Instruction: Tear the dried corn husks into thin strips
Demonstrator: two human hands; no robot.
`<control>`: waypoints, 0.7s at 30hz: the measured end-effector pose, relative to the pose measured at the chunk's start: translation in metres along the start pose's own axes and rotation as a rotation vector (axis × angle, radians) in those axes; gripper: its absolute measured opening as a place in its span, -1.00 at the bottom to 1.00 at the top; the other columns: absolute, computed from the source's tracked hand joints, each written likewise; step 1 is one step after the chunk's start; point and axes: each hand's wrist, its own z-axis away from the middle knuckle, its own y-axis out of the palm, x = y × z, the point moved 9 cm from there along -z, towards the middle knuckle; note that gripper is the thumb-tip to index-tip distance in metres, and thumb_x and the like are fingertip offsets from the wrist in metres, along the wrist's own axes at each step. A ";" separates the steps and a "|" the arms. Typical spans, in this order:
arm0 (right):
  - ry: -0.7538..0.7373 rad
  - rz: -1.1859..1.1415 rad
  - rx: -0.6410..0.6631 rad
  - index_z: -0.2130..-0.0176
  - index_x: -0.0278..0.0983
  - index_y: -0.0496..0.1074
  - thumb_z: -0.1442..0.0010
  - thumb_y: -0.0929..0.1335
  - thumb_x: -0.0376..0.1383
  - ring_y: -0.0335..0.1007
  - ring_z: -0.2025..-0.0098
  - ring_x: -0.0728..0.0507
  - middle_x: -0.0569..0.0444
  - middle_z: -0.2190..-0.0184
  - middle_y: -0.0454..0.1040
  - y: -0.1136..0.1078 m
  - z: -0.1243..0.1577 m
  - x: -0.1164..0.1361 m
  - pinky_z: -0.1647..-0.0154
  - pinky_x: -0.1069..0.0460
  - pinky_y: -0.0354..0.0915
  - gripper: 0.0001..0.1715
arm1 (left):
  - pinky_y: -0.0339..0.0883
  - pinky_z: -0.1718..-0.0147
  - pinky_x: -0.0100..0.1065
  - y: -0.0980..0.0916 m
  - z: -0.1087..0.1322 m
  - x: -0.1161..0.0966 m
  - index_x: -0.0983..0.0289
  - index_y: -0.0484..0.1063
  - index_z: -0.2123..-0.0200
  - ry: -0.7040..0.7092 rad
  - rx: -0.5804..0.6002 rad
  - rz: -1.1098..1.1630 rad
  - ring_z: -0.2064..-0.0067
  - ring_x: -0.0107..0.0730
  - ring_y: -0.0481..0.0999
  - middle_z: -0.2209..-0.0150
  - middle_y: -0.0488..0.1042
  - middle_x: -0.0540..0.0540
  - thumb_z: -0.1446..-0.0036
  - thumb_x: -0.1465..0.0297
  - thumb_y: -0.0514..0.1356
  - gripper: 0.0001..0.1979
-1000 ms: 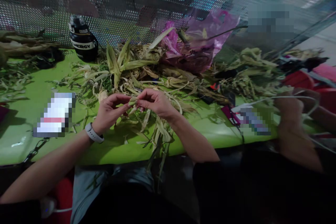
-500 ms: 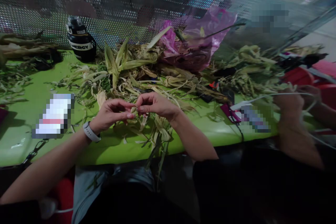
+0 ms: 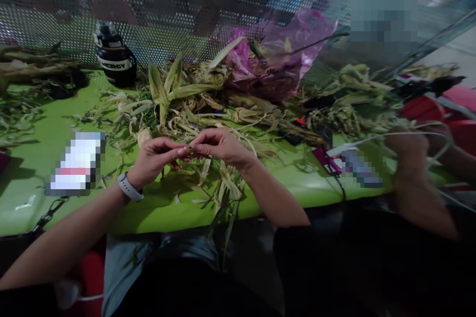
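Note:
My left hand (image 3: 153, 159), with a pale watch band (image 3: 130, 187) on its wrist, pinches with thumb and fingers. My right hand (image 3: 225, 146) meets it, also pinching, the fingertips nearly touching. Between them shows a small greenish piece of corn husk (image 3: 191, 149), mostly covered by the fingers. Behind and beneath both hands lie dried corn husks (image 3: 163, 91) and thin strips. Some long strips (image 3: 226, 188) hang over the near table edge below my right hand.
A lime-green table (image 3: 148, 218) carries a phone (image 3: 76, 163) at left, a black bottle (image 3: 115, 62) and a pink plastic bag (image 3: 275, 69) behind. At right lie another phone (image 3: 360, 168) and a white cable (image 3: 394, 133) near another person's hands (image 3: 409, 148). A perforated metal screen (image 3: 167, 5) stands behind.
My fingertips have drawn closer together, covering more of the husk piece. My left thumb has lifted slightly. The husk heap stays as it was.

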 end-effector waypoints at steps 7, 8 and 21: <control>-0.016 0.021 -0.144 0.34 -0.31 0.41 -0.06 0.45 -0.11 0.38 0.55 0.06 0.16 0.52 0.49 -0.005 -0.006 -0.012 0.58 0.17 0.23 -0.68 | 0.43 0.55 -0.50 -0.003 -0.001 0.003 0.29 0.47 0.29 -0.048 -0.079 0.068 0.41 -0.44 0.55 0.42 0.54 0.03 -0.03 0.25 0.33 -0.75; -0.019 0.023 -0.174 0.34 -0.31 0.39 -0.06 0.45 -0.10 0.38 0.56 0.06 0.16 0.52 0.49 -0.007 -0.007 -0.014 0.60 0.17 0.20 -0.66 | 0.43 0.54 -0.50 -0.003 -0.001 0.001 0.27 0.45 0.20 -0.030 -0.088 0.050 0.39 -0.44 0.55 0.40 0.54 0.03 -0.04 0.24 0.32 -0.71; -0.061 -0.065 -0.175 0.39 -0.29 0.38 -0.02 0.47 -0.08 0.39 0.49 0.04 0.18 0.50 0.46 -0.001 -0.008 -0.016 0.41 0.09 0.41 -0.65 | 0.46 0.50 -0.49 -0.006 0.001 -0.021 0.32 0.51 0.28 0.296 -0.097 -0.262 0.39 -0.44 0.55 0.34 0.54 0.09 -0.03 0.32 0.34 -0.78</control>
